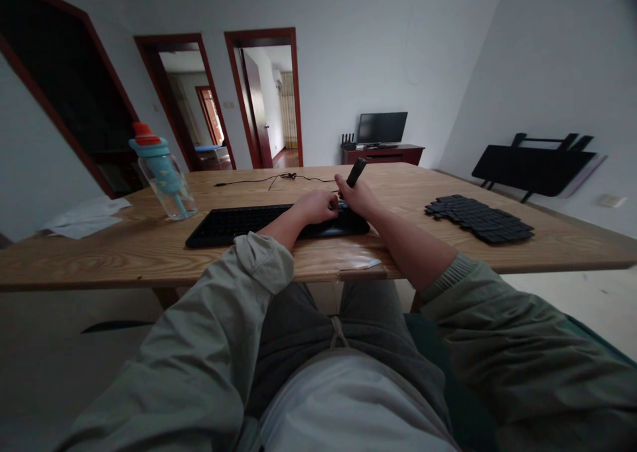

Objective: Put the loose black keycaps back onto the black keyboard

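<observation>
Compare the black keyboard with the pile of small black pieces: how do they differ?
The keyboard is one long flat slab; the pile is many small loose pieces. The keyboard lies straight ahead under the left hand and the right hand, which grips a dark tool; the pile sits far right, untouched. Both are black and rest on the wooden table.

Black keyboard (233, 223): lies flat on the wooden table (124, 253), long side parallel to the near edge. Its right end is covered by the left hand (316, 206) and the right hand (359, 201). Black cylindrical tool (357, 171): gripped in the right hand above that end, free end tilted up and away.
</observation>
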A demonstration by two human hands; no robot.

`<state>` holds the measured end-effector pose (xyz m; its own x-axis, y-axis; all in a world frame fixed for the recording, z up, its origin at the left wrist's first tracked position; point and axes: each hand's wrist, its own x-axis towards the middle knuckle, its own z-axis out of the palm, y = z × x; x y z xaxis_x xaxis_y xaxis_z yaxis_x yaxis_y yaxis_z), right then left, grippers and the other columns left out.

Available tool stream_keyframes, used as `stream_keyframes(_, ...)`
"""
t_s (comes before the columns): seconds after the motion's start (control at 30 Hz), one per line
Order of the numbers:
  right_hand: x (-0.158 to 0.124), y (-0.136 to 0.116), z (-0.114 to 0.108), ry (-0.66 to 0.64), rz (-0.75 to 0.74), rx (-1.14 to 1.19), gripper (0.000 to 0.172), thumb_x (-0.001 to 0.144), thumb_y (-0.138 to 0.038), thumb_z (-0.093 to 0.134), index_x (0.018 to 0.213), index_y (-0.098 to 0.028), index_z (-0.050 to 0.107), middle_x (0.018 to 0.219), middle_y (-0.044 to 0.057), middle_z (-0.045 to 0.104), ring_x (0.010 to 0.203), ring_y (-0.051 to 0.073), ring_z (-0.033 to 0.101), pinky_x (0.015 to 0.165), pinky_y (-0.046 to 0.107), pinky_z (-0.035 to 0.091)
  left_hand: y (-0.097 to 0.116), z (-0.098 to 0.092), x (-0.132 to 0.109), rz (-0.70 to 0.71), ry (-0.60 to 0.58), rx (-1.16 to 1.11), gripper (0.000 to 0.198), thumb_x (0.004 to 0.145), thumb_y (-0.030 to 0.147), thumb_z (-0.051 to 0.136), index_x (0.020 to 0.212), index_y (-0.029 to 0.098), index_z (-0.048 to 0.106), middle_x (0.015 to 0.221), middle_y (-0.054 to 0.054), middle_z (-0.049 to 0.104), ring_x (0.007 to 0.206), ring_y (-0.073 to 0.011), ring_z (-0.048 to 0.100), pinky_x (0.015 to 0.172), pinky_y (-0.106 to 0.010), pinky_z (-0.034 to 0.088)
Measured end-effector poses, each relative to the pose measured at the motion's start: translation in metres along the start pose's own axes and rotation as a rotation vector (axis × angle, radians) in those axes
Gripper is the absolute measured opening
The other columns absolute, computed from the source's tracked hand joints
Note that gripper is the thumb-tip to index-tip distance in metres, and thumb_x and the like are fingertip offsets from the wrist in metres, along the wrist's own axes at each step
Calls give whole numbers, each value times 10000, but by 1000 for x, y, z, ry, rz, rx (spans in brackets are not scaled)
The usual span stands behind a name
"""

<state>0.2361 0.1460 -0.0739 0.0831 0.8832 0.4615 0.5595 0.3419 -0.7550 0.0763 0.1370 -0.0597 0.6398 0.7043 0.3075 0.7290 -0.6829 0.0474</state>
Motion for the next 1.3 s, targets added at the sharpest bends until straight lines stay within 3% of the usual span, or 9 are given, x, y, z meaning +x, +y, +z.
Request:
stream_keyframes(0.37, 4, -2, -8, -40, 133, 16, 529, 967, -612, 489, 706, -173, 625, 775, 80, 690, 707, 188, 602, 671, 289, 413, 4, 2, 1, -42, 32, 55, 173, 822, 294, 623, 909, 220, 753, 954, -53, 752, 880, -232, 674, 774, -315, 499)
stream_keyframes(0.7, 0, -7, -10, -66, 69, -48, 478, 968, -573, 497, 702, -181, 566, 692, 43, 602, 690, 186, 559, 634, 295, 370, 5, 1, 0, -29, 41, 132, 178, 815, 288, 632, 925, 209, 748, 931, -66, 748, 871, -245, 685, 740, -318, 497)
stream_keyframes(0.93, 4, -5, -14, -113, -9, -101, 323, 927, -353, 545, 646, -202, 492, 645, 5, 513, 644, 159, 473, 609, 297, 330, 4, 2, 1, 14, 33, 173, 169, 809, 285, 616, 899, 212, 739, 914, -76, 740, 850, -260, 680, 724, -336, 488)
stream_keyframes(1.17, 14, 14, -14, -249, -139, 24, 217, 844, -255, 549, 637, -204, 514, 625, -17, 497, 637, 146, 436, 600, 284, 339, 8, 0, -1, 16, 24, 175, 152, 804, 260, 616, 887, 217, 736, 919, -66, 745, 839, -252, 683, 712, -332, 481)
stream_keyframes(1.3, 13, 13, -9, -213, -91, 171, 155, 787, -236, 589, 640, -194, 564, 636, -6, 542, 644, 148, 471, 603, 284, 361, 10, -1, -2, -40, 61, 111, 147, 796, 252, 650, 924, 216, 713, 910, -58, 745, 846, -242, 686, 729, -323, 491)
